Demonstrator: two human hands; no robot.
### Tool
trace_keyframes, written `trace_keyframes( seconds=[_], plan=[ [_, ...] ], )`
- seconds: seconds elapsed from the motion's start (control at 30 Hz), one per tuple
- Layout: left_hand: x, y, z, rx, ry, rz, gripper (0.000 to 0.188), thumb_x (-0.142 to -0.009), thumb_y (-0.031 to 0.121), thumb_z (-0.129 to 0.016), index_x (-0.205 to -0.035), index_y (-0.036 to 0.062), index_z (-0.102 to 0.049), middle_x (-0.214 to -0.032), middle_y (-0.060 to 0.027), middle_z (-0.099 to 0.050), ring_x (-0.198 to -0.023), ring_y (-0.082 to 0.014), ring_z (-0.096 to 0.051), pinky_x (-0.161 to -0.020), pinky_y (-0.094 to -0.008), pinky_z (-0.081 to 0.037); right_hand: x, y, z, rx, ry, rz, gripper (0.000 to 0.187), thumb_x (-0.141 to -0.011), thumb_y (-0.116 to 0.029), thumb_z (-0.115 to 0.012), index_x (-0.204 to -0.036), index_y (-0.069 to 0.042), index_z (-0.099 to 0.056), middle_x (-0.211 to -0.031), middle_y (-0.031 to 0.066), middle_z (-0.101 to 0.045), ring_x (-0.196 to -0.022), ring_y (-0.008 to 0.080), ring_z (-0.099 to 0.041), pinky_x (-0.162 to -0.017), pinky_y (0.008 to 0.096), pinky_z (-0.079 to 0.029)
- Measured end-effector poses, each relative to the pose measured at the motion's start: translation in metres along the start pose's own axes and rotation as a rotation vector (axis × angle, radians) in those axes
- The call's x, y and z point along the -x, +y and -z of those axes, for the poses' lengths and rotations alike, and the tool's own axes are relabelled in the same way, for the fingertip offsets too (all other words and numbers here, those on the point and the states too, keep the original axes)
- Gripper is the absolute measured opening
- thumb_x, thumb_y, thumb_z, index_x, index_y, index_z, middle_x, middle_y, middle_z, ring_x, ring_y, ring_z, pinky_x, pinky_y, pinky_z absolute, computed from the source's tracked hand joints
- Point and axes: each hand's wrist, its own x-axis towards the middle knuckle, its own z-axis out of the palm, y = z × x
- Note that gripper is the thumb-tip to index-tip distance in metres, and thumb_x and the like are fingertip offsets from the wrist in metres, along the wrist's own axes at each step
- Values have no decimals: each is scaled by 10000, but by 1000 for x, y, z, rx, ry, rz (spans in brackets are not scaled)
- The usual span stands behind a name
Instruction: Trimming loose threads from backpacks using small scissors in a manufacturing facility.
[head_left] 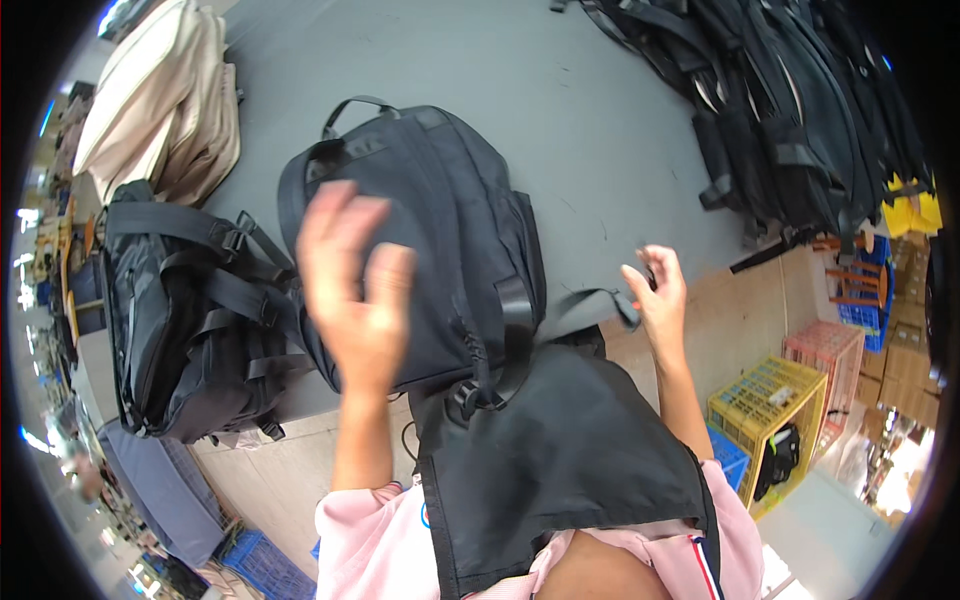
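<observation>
A black backpack lies on the grey tabletop, its top loop handle pointing away from me. My left hand is over the pack's left part, fingers apart and blurred by motion, with nothing visible in it. To the right of the pack, my right hand is raised with thumb and fingers curled together around a small dark thing too small to name. A loose grey-black strap stretches from the pack's lower right toward this hand; I cannot tell whether they touch. A black apron covers my front, below the pack.
Black backpacks with dangling straps lie to the left, beside a stack of beige bags. More black bags are piled at the far right. Below the table's right side stand a yellow crate and a pink crate.
</observation>
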Motion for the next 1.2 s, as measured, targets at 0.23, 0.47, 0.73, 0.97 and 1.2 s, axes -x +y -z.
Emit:
trace_keyframes(
  seconds=[0.23,0.47,0.73,0.97,1.2],
  plan=[
    [7,-61,51,434,96,716,675,-880,97,-606,-1433,98,-219,-1183,-167,-536,-834,-189,-613,-619,-309,-526,15,-70,-67,333,-659,595,211,-850,-53,-577,-1044,-102,-644,-830,9,-571,-655,141,-584,-594,245,-445],
    [14,-56,76,-551,-455,465,547,-821,199,-660,-1306,49,-457,-1070,-210,-611,-1025,-339,-582,-895,-390,-444,12,-39,-119,686,-928,546,215,-797,-279,-668,-888,-88,-627,-853,115,-508,-666,328,-606,-576,450,-474],
    [38,-161,90,-103,-233,780,1052,-628,166,-801,-1461,78,-164,-1417,-210,-307,-1324,-332,-296,-1071,-402,-288,21,-31,-94,540,-665,352,739,-746,-303,-726,-1342,-155,-314,-1243,115,-354,-939,364,-590,-817,640,-425],
    [21,-144,69,-259,-279,930,980,-641,104,-804,-1432,21,-231,-1340,-197,-445,-1199,-316,-467,-1005,-383,-373,20,14,-75,273,-408,77,955,-690,-412,-757,-1422,-106,-226,-1416,157,-270,-1237,375,-413,-1027,520,-337],
    [-19,33,75,303,7,216,594,-695,19,-621,-1264,-27,-457,-1128,-100,-553,-1001,-203,-527,-915,-311,-408,-12,-16,-64,-416,-532,-45,723,-759,-210,-749,-1338,38,-394,-1251,95,-519,-1061,146,-514,-943,272,-391]
  ],
)
